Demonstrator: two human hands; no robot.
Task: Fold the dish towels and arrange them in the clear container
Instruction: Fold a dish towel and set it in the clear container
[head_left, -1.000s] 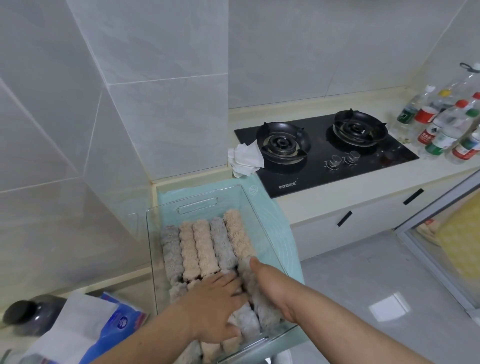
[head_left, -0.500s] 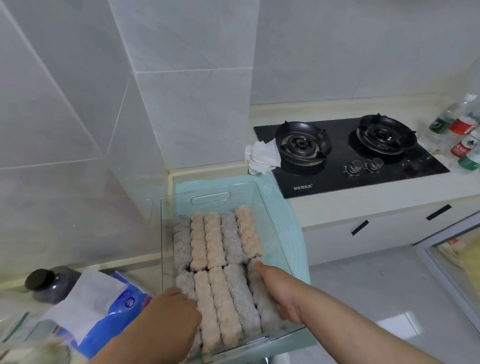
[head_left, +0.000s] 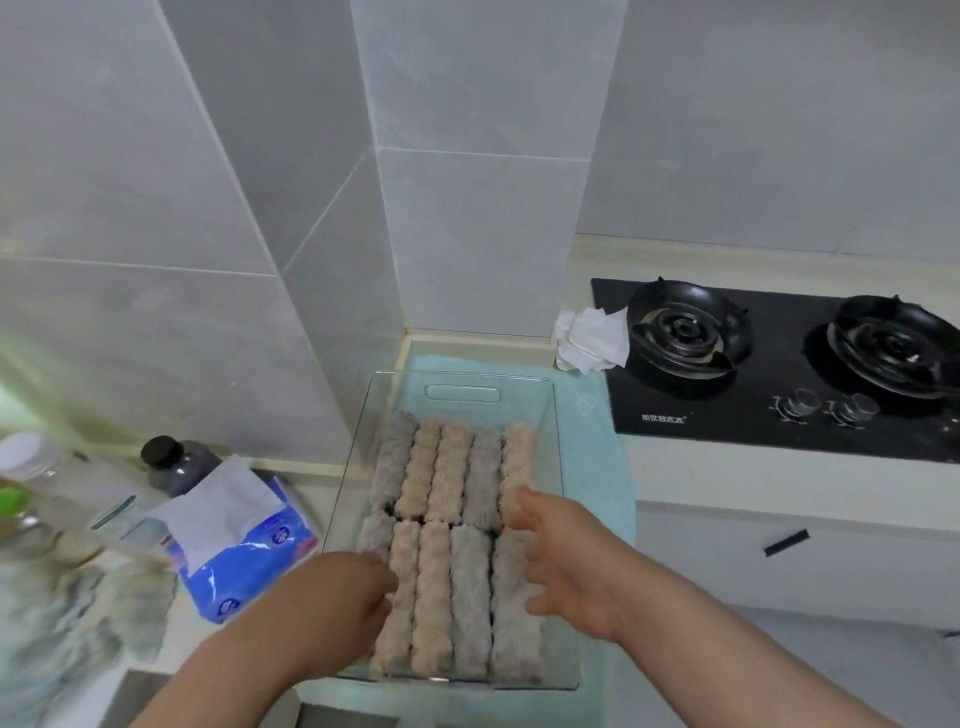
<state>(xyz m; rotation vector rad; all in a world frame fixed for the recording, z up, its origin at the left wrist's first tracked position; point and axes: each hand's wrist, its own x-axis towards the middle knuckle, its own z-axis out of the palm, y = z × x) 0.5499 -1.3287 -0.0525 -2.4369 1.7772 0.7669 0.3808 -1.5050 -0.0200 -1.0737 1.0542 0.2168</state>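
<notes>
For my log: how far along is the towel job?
Done: ten rolled grey and beige towels fill the clear plastic container in two rows. In hand: left hand at the near-left roll, grip unclear; right hand open over the right side. Left: perhaps the blurred cloth pile at left.

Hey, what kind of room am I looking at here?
Most likely a home kitchen: a black two-burner gas hob is set into a pale countertop, a tiled wall rises behind it, and a drawer handle shows below.
</notes>
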